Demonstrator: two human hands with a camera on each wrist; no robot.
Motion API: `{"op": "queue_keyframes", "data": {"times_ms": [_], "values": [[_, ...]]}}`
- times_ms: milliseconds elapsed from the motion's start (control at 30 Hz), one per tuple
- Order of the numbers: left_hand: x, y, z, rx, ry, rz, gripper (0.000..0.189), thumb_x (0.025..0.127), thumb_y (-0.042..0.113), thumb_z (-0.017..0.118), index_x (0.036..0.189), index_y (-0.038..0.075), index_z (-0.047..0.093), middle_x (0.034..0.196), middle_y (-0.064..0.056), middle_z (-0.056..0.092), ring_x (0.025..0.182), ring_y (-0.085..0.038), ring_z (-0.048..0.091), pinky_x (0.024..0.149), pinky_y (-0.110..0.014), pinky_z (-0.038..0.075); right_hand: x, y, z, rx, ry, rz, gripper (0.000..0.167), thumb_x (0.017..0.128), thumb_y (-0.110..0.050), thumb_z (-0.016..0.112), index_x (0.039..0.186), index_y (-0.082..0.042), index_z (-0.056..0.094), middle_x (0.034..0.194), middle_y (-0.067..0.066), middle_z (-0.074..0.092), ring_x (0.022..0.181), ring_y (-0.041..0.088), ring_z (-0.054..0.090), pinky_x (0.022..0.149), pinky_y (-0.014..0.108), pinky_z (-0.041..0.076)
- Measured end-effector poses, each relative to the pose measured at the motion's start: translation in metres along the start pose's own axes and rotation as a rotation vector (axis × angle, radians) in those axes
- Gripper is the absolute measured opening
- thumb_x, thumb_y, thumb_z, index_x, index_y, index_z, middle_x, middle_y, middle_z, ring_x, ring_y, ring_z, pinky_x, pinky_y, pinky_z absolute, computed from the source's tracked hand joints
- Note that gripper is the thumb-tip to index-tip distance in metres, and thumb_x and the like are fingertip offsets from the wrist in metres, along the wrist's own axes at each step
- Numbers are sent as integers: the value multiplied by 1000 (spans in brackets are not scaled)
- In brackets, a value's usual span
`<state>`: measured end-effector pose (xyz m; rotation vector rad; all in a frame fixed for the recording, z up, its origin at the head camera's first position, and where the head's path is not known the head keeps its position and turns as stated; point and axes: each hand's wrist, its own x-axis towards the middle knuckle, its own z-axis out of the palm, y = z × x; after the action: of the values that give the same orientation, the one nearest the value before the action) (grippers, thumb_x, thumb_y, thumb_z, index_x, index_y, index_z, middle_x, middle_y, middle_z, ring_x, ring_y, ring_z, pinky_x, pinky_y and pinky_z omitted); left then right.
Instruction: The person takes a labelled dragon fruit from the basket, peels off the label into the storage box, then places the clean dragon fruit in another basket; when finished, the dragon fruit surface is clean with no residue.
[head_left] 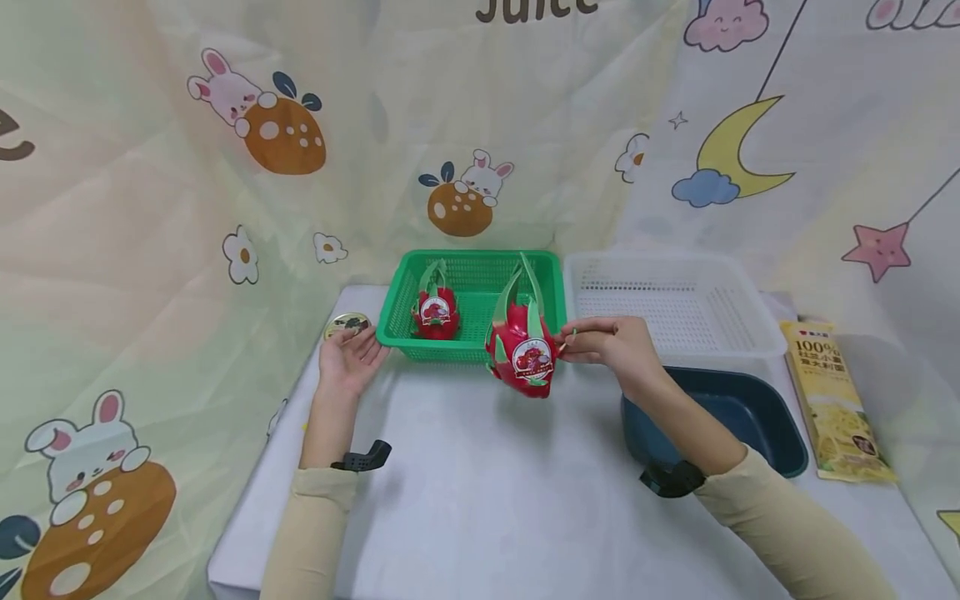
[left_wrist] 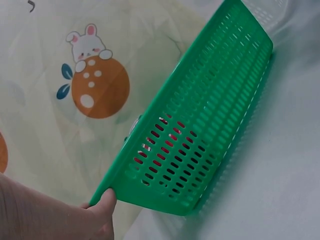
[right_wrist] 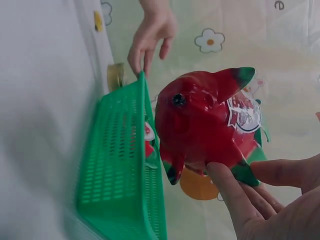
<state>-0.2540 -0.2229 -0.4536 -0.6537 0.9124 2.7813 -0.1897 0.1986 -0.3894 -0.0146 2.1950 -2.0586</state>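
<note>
Cartoon-printed cloth hangs behind a bench draped in white. Both hands are closed on something: the left hand pinches the near left corner of a green plastic basket, thumb outside the rim, while the right hand holds a dragon fruit by one of its scales, thumb against fingers. That fruit is raised off the bench, by the front right part of the basket (whether it overlaps the rim, I cannot tell), its round label facing the head camera. Inside the basket, toward the left, sits a second dragon fruit, also labelled. Just beyond the left hand stands a round gold-rimmed can, partly hidden. On the other side, a white perforated basket is beside the green one, with a dark blue tray nearer and a yellow pasta packet farthest right.
</note>
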Motion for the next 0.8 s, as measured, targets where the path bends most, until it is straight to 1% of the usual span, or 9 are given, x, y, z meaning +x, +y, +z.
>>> {"op": "queue_keyframes", "data": {"times_ms": [133,267,367,600,733,800], "values": [[0,-1,2,-15,4,5,57,112,26,33,163,3,26,166,-13,25,150,-25,32,124,-36,30,-11,10,1,-5,-3,3,36,100,-15,71,123,12,69,116,21,75,99,27,77,90,36,60],[0,0,2,-51,-8,-13,57,111,25,32,164,4,23,166,-11,21,151,-22,28,125,-34,28,-19,21,3,-4,-17,8,36,100,-13,71,124,13,68,116,21,75,97,28,78,89,35,60],[1,1,0,-72,-17,-20,58,111,24,33,165,5,22,166,-11,20,151,-22,28,124,-34,28,-23,30,4,-6,-26,22,34,99,-12,70,123,13,68,115,22,75,96,29,78,89,35,61],[1,0,1,-77,-13,-20,59,111,24,34,165,5,21,167,-11,22,151,-22,29,125,-34,28,-34,55,8,-34,-24,82,28,99,-10,69,119,9,72,112,20,76,95,30,78,89,34,61],[1,-1,1,-75,-7,-19,59,111,24,34,165,5,21,168,-10,21,151,-21,28,125,-34,27,-42,67,11,-13,-23,118,27,99,-8,69,118,11,71,111,23,76,94,31,78,88,37,61],[0,-1,1,-75,-4,-14,59,111,24,34,165,5,21,168,-10,21,151,-22,28,125,-34,26,-45,71,12,4,-16,150,26,98,-7,69,116,11,72,110,23,76,93,31,78,87,37,61]]}}
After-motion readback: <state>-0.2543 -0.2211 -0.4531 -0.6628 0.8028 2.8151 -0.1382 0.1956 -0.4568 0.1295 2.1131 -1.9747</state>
